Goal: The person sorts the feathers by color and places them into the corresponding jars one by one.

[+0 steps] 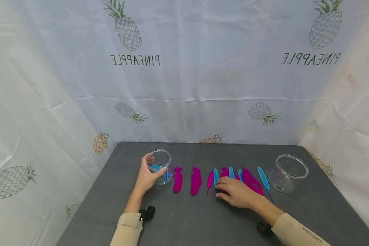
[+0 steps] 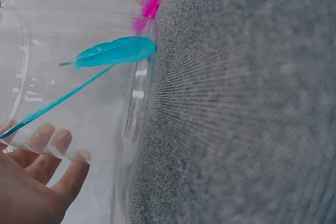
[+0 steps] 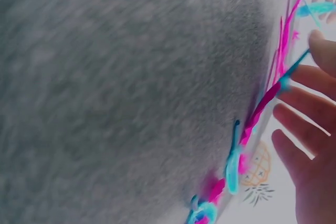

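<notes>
My left hand [image 1: 147, 175] grips a clear plastic jar [image 1: 160, 150] from its left side, fingers and thumb around the wall. Inside the jar are blue feathers; in the left wrist view one blue feather [image 2: 115, 52] lies near the base and another leans along the wall. At the middle of a row of feathers, my right hand [image 1: 237, 193] pinches the quill of a blue feather [image 1: 216, 176] between thumb and forefinger, seen in the right wrist view as a thin blue stem [image 3: 300, 60]. Its other fingers are spread over neighbouring feathers and partly hide them.
Magenta feathers [image 1: 195, 181] lie between the jar and my right hand. More magenta feathers [image 1: 250, 181] and a blue feather [image 1: 263, 178] lie right of it. A second clear jar [image 1: 281, 184] stands at the right on the dark grey table [image 1: 184, 218]. A pineapple-print curtain hangs behind.
</notes>
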`<state>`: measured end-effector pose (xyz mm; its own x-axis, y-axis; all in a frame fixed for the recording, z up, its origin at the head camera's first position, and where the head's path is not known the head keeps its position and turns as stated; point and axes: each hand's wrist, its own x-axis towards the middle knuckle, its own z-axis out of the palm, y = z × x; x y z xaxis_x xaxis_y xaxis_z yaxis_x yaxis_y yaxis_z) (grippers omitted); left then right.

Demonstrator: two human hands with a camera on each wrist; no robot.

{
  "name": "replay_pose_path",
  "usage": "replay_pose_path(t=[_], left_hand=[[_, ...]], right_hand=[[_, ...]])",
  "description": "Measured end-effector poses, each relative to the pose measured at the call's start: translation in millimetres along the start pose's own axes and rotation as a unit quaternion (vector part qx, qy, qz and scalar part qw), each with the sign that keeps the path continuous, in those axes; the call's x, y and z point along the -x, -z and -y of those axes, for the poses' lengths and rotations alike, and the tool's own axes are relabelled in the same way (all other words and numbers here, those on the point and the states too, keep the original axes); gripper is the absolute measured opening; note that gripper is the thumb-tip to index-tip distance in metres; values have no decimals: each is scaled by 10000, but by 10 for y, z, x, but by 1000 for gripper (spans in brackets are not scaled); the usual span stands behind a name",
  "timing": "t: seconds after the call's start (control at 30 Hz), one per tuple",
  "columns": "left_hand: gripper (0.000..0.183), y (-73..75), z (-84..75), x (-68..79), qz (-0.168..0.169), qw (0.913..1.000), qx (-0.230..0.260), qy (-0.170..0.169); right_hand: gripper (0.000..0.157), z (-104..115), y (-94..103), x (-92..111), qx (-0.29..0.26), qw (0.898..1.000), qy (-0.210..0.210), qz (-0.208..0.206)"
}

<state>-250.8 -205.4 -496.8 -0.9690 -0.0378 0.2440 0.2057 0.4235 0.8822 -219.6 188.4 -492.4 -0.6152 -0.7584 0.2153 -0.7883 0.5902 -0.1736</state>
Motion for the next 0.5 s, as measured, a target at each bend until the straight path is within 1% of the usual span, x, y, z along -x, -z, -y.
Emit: replay_pose_path(t=[0.07,0.17,0.3,0.4,0.5], left_hand=[[98,2,-2,-2,11,10000,4,7],[98,2,-5,-2,25,10000,-2,-7],[99,-1,-2,-2,17,10000,-2,-3],[99,-3,-4,1,7,10000,7,-12],[99,-2,-3,0,7,10000,13,-21]], right_hand=[[28,12,1,-29,-33,9998,-25,-191],[21,30,20,-71,-131,9982,-37,-591],[14,43,47,-116,-270,9923,-1,-1207],[17,47,79,-154,-450,9853,28,-1646],[20,50,126,-204,-688,9777,-14,-1985]])
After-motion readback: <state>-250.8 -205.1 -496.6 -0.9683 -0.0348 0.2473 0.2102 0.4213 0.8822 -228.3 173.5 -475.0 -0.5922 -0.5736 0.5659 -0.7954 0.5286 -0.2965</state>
